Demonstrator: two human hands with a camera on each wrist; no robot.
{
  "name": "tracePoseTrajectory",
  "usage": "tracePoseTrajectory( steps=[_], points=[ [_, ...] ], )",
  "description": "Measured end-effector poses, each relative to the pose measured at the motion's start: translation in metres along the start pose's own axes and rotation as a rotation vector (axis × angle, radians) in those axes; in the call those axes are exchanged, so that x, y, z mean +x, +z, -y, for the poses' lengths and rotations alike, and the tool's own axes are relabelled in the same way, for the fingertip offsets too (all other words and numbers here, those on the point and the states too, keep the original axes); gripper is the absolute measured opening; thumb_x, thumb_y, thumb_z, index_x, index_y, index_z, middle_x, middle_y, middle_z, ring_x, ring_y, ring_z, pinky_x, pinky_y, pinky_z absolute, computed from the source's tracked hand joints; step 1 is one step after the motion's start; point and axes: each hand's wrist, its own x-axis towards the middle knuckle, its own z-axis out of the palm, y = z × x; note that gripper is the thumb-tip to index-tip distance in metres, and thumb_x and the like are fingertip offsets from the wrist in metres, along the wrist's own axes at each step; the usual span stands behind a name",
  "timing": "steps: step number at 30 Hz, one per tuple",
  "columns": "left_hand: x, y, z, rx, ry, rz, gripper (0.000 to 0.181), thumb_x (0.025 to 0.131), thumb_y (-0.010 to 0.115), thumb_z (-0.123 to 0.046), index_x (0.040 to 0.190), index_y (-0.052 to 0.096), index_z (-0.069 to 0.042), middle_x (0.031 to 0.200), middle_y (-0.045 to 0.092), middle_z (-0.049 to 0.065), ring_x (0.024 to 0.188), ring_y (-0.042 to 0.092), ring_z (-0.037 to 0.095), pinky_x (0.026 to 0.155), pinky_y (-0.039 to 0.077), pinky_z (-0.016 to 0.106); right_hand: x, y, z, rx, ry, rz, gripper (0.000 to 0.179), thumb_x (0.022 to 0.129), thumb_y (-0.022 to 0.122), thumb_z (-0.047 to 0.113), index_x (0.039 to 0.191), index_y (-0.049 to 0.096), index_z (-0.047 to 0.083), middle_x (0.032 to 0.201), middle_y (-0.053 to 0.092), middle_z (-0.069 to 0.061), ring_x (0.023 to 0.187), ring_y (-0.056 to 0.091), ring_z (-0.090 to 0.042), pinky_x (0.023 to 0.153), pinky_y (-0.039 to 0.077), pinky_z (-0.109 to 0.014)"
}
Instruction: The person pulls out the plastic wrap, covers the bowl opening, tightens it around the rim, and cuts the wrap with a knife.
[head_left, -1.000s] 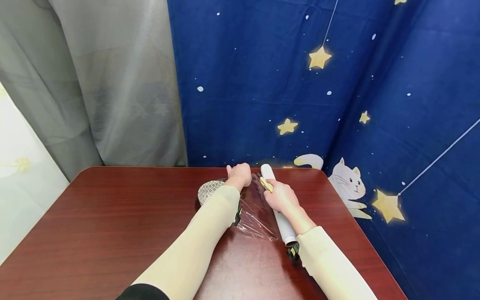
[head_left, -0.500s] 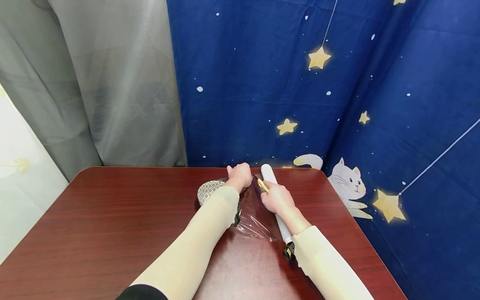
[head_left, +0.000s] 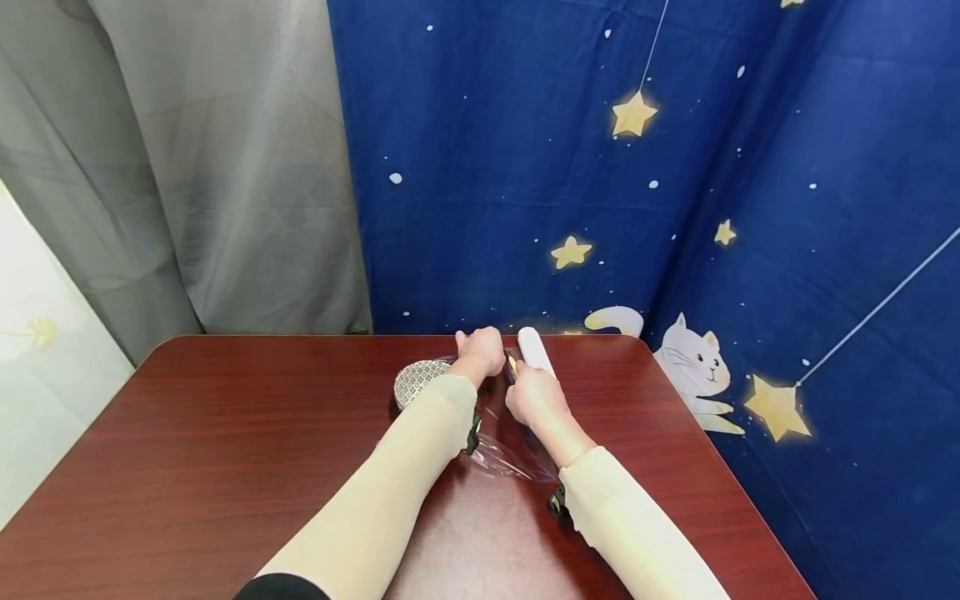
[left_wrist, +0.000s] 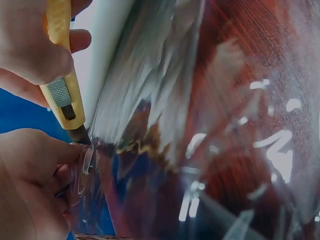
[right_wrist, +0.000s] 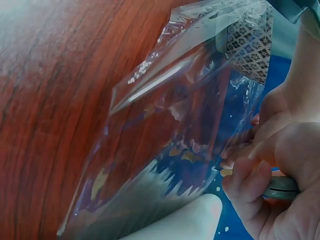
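My left hand [head_left: 483, 350] pinches the edge of a sheet of clear plastic wrap [head_left: 495, 458] near the table's back edge. In my right hand [head_left: 538, 398] is a yellow utility knife [left_wrist: 62, 95]. Its blade [left_wrist: 79, 134] meets the wrap right beside the left fingertips, as the left wrist view shows. The white roll [head_left: 534, 346] of wrap lies to the right, partly hidden behind the right hand. The sheet stretches from the roll leftward, over a round patterned object [head_left: 416, 381]; in the right wrist view the wrap lies across its patterned side [right_wrist: 250, 47].
A reddish-brown wooden table [head_left: 247, 450] carries everything. Behind it hang a grey curtain [head_left: 262, 167] and a blue star-patterned curtain [head_left: 487, 167]. Black wrist straps with cameras sit under both cuffs.
My right hand has moved left with the utility knife, away from the roll and toward the left hand. The left hand stays in nearly the same place, still pinching the wrap.
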Motion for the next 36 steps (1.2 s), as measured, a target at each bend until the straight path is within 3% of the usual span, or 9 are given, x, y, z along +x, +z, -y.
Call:
tracePoseTrajectory(
  steps=[6,10,14,16,17,21,24,27,36],
  points=[
    [-0.016,-0.004,0.000,-0.011,0.051,-0.025,0.024,0.102,0.068,-0.016,0.083,0.081,-0.021,0.098,0.082,-0.003,0.106,0.072,0.023,0.124,0.033,0.058,0.024,0.033,-0.016,0.017,-0.007,0.015,0.040,0.092,0.068,0.027,0.127,0.070,0.008,0.103,0.079,-0.016,0.096,0.076,-0.037,0.086,0.062,-0.055],
    [-0.045,-0.023,-0.012,-0.041,0.056,-0.029,0.027,0.107,0.064,-0.017,0.087,0.082,-0.021,0.099,0.081,-0.003,0.108,0.071,0.023,0.125,0.031,0.056,0.006,0.001,-0.004,0.048,0.024,0.050,0.024,0.091,0.067,0.020,0.112,0.070,0.009,0.101,0.077,-0.018,0.090,0.074,-0.038,0.078,0.061,-0.054],
    [-0.037,-0.016,-0.004,-0.049,0.025,-0.040,0.028,0.104,0.064,-0.013,0.080,0.078,-0.018,0.092,0.078,0.001,0.106,0.070,0.025,0.129,0.026,0.059,-0.022,-0.043,0.013,0.169,0.092,0.115,0.024,0.095,0.064,0.015,0.118,0.070,0.010,0.090,0.073,-0.016,0.069,0.071,-0.030,0.061,0.058,-0.041],
    [-0.012,0.002,0.009,-0.044,0.015,-0.045,0.029,0.102,0.065,-0.013,0.076,0.075,-0.021,0.089,0.077,0.000,0.104,0.070,0.024,0.128,0.025,0.062,-0.031,-0.058,0.018,0.224,0.126,0.160,0.029,0.099,0.062,0.015,0.127,0.070,0.011,0.084,0.070,-0.014,0.058,0.068,-0.024,0.052,0.055,-0.034],
    [-0.003,0.011,0.013,-0.044,0.020,-0.055,0.029,0.101,0.065,-0.014,0.075,0.074,-0.023,0.090,0.077,-0.002,0.104,0.070,0.023,0.128,0.024,0.063,-0.034,-0.061,0.018,0.239,0.134,0.173,0.032,0.099,0.061,0.015,0.130,0.070,0.011,0.080,0.068,-0.013,0.053,0.065,-0.022,0.048,0.053,-0.031],
    [-0.014,0.004,0.009,-0.046,0.021,-0.049,0.028,0.102,0.065,-0.014,0.078,0.077,-0.021,0.093,0.079,0.000,0.107,0.072,0.025,0.129,0.024,0.064,-0.041,-0.071,0.020,0.243,0.151,0.231,0.039,0.101,0.060,0.016,0.138,0.068,0.013,0.075,0.067,-0.010,0.049,0.064,-0.019,0.047,0.051,-0.030],
    [-0.052,-0.023,-0.006,-0.058,0.021,-0.053,0.027,0.104,0.064,-0.012,0.082,0.080,-0.017,0.097,0.081,0.003,0.110,0.072,0.028,0.131,0.023,0.062,-0.047,-0.079,0.022,0.215,0.153,0.251,0.037,0.101,0.061,0.018,0.137,0.068,0.013,0.072,0.068,-0.009,0.050,0.065,-0.020,0.049,0.052,-0.031],
    [-0.061,-0.028,-0.009,-0.061,0.034,-0.089,0.026,0.105,0.063,-0.014,0.086,0.080,-0.019,0.101,0.081,0.000,0.110,0.071,0.025,0.127,0.027,0.058,-0.048,-0.081,0.025,0.195,0.149,0.248,0.030,0.101,0.061,0.018,0.129,0.070,0.012,0.070,0.068,-0.008,0.050,0.065,-0.021,0.050,0.052,-0.033],
    [-0.057,-0.030,-0.007,-0.120,0.052,-0.073,0.019,0.108,0.066,-0.024,0.104,0.084,-0.021,0.116,0.082,-0.003,0.119,0.070,0.024,0.127,0.026,0.057,-0.037,-0.072,0.022,0.173,0.165,0.275,0.023,0.102,0.058,0.019,0.123,0.067,0.011,0.072,0.068,-0.008,0.052,0.067,-0.020,0.051,0.052,-0.034]
  ],
)
